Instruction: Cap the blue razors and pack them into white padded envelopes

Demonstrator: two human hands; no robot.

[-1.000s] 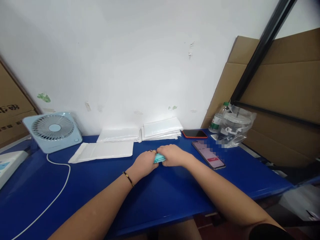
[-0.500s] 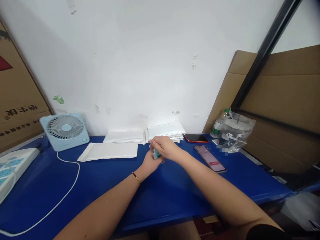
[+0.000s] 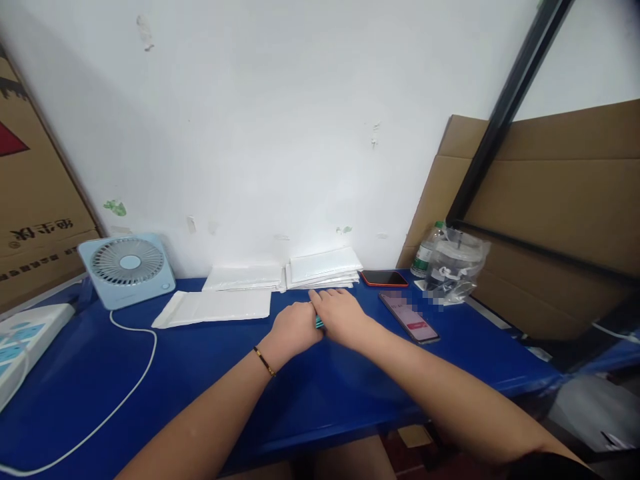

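Note:
My left hand (image 3: 295, 327) and my right hand (image 3: 343, 316) meet knuckle to knuckle just above the blue table (image 3: 200, 380). Both are closed around a small light-blue thing (image 3: 319, 322); only a sliver of it shows between them, so its kind cannot be made out. Behind the hands lie a stack of flat white packets (image 3: 325, 265) on the right and another white stack (image 3: 243, 277) on the left. A single white packet (image 3: 215, 308) rests on the table in front of the left stack, near my left hand.
At the left stand a light-blue fan (image 3: 131, 263) with a white cable (image 3: 153, 357) and a white power strip (image 3: 37, 340). To the right lie a red-edged phone (image 3: 384, 278) and a lit phone (image 3: 411, 319), with a green-capped bottle (image 3: 425, 257) and a bagged clear container (image 3: 455, 263) behind.
My hands have turned so their backs face up and they press side by side, covering most of the light-blue thing, which showed more before. The camera view has shifted slightly.

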